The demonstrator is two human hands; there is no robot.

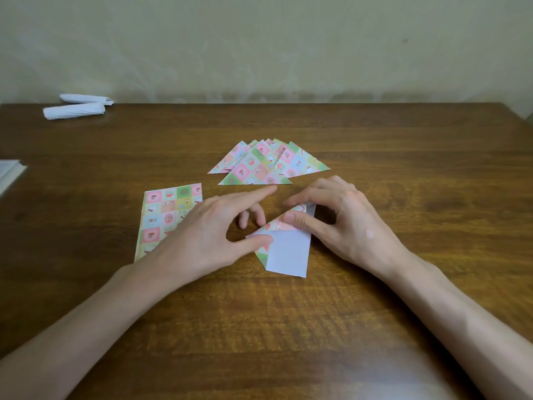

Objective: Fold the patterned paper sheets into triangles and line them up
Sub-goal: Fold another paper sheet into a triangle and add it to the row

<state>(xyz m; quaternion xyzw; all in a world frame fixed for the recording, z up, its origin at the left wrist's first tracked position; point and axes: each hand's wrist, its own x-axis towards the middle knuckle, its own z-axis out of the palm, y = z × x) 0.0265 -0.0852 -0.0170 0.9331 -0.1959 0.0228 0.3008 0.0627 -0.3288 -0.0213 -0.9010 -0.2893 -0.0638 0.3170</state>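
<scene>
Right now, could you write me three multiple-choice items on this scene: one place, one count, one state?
1. Where is the flat stack of unfolded patterned paper sheets, relative to the left hand?
A. Left, partly beneath it
B. Right of it
C. Atop it
2. How many rolled white papers lie at the brown wooden table's far left?
A. One
B. Two
C. Four
3. The patterned sheet under the right hand is
A. flat
B. partly folded
C. crumpled
1A, hand overlaps it; 2B, two visible; 3B, white back shows.

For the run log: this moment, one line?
half-folded sheet: white side up | left hand: thumb on edge | right hand: pinches flap | folded triangles: overlapped behind
</scene>
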